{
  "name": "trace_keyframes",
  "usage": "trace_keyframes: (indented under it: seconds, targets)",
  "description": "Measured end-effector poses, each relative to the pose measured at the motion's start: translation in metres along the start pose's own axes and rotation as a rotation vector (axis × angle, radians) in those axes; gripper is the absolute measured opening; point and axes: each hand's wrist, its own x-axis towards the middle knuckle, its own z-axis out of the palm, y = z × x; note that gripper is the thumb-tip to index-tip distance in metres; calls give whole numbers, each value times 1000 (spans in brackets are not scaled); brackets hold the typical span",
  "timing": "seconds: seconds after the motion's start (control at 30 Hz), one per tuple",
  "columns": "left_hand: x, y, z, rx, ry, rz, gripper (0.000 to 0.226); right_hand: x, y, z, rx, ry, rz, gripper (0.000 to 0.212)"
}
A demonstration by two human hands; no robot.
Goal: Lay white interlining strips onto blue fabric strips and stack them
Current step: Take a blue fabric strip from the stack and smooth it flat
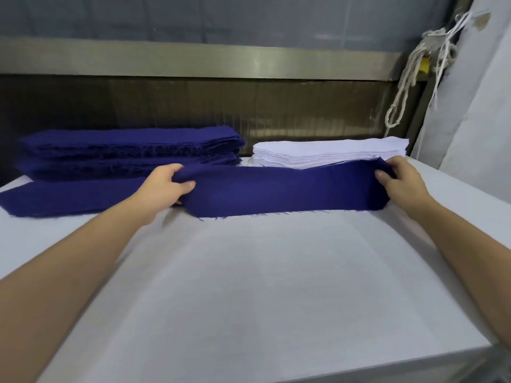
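A blue fabric strip (282, 190) stretches across the white table (262, 286), its top edge lifted and its frayed lower edge on the surface. My left hand (166, 186) pinches its left end and my right hand (399, 183) pinches its right end. A second blue strip (69, 199) lies flat at the left, partly under my left hand. Behind it sits a tall pile of blue strips (130, 150). A pile of white interlining strips (329, 152) stands at the back right, just behind the held strip.
A metal rail and dark panel (221, 64) run along the back of the table. Knotted white cords (414, 70) hang at the upper right beside a pale cloth sheet (475, 106). The table's right edge falls away near the lower right corner.
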Motion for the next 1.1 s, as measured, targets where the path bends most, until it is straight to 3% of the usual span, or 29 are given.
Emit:
trace_keyframes:
  seconds: [0.13,0.47,0.6,0.83,1.0,1.1]
  targets:
    - [3,3,-19,-185,75,-76,15,-3,-11,1,232,-103,41,6]
    - [8,-40,-101,-124,310,-235,29,-2,-74,54,586,-363,194,27]
    - [15,-64,-138,13,426,-280,31,-3,-103,94,545,-413,194,28]
    - [26,-99,-177,285,561,-359,56,-2,-141,151,354,-409,185,37]
    - [25,-112,-191,501,527,-326,32,3,-159,177,313,-433,166,34]
    - [22,-123,-199,557,539,-315,30,1,-160,189,252,-487,128,37]
